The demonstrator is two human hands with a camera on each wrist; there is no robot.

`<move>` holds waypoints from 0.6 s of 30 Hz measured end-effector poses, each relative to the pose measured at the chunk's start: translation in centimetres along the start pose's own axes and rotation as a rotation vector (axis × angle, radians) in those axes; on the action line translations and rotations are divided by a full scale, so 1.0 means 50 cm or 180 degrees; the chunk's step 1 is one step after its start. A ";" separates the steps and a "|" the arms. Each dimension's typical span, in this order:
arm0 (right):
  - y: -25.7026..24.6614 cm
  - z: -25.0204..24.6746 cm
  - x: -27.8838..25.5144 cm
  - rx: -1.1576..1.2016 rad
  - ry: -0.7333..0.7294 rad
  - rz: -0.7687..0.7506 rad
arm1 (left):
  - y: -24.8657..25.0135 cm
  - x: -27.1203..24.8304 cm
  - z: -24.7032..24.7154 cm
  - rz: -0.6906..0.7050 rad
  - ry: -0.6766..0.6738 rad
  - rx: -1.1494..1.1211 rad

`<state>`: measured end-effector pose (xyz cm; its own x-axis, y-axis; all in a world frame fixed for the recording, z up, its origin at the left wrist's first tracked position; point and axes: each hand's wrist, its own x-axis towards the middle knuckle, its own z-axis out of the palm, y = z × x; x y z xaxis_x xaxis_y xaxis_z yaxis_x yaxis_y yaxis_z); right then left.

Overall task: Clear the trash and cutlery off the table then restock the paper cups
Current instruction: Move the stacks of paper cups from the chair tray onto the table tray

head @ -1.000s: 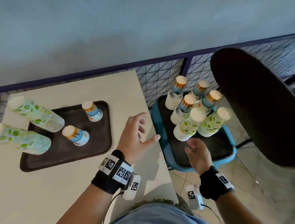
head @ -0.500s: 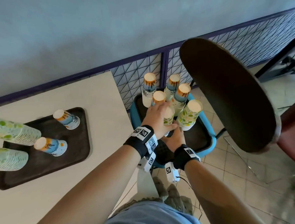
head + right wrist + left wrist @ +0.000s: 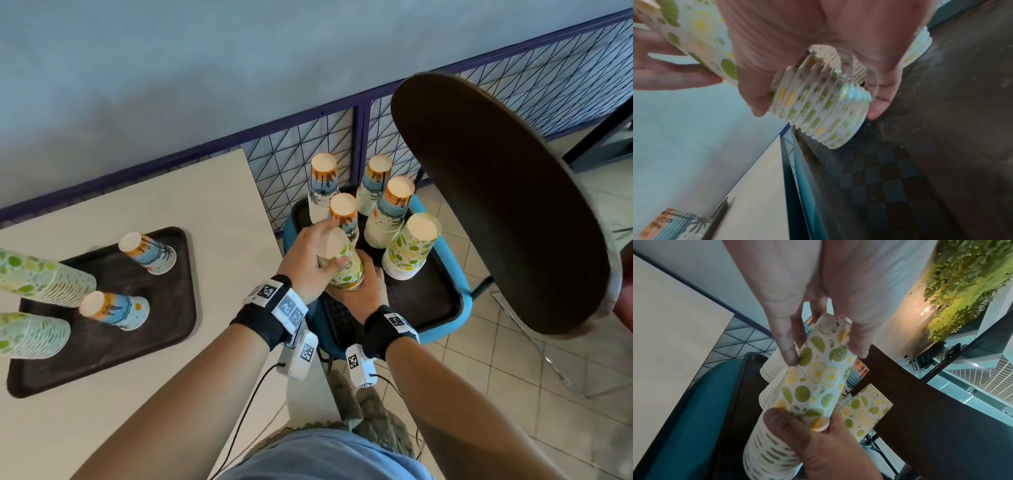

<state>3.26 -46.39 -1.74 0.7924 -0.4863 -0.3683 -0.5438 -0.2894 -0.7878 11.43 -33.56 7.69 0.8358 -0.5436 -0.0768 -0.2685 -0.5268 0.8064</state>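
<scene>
Both hands grip one lime-print cup stack (image 3: 340, 265), left hand (image 3: 305, 262) above right hand (image 3: 363, 296).

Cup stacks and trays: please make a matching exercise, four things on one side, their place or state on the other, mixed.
1. lemon stack
2. palm cups
3. brown tray
4. blue chair

a. on the table
b. held by both hands
c. carries a dark tray of stacks
d. upside down on the brown tray

Pairs: 1-b, 2-d, 3-a, 4-c
</scene>
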 end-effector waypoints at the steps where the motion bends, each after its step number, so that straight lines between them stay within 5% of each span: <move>1: -0.001 -0.002 -0.001 -0.0014 -0.0017 -0.0002 | -0.007 -0.003 0.000 -0.0058 0.0074 -0.0124; 9: -0.002 -0.029 -0.043 0.0801 -0.0380 -0.0647 | -0.056 -0.050 -0.002 -0.0885 -0.0232 -0.1257; 18: -0.052 -0.060 -0.090 0.0623 -0.0574 -0.1092 | -0.048 -0.063 0.015 -0.0848 -0.0527 -0.2118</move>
<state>0.29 -45.93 3.44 0.9631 -0.2324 -0.1354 -0.1915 -0.2391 -0.9519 9.10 -31.07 5.57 0.7348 -0.5717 -0.3650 0.3252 -0.1753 0.9293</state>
